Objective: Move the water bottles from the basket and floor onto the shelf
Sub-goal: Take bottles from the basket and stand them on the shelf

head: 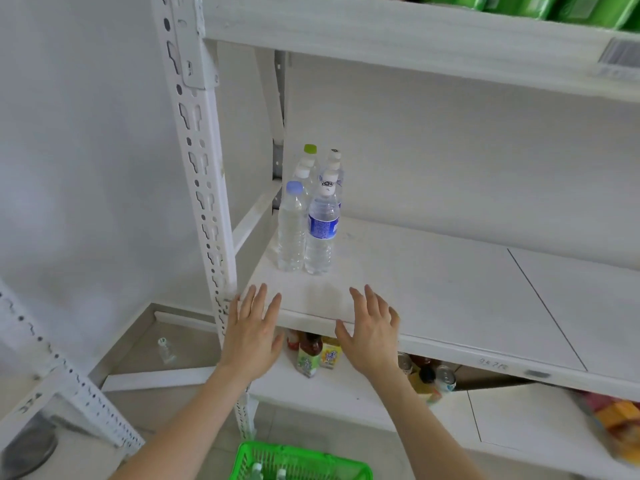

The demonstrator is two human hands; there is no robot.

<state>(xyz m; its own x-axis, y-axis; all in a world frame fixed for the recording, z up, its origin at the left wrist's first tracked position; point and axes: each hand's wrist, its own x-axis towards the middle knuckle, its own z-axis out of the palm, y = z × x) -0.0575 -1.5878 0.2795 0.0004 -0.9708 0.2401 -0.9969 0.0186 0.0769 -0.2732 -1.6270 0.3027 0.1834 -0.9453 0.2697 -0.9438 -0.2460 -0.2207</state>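
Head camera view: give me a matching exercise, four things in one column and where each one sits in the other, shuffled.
Things:
1 blue-label bottle
2 green packs
3 juice bottle
4 lone clear bottle

Places:
A floor
B top shelf
C lower shelf
D middle shelf

Pairs: 1-D, 2-B, 3-C, 4-A
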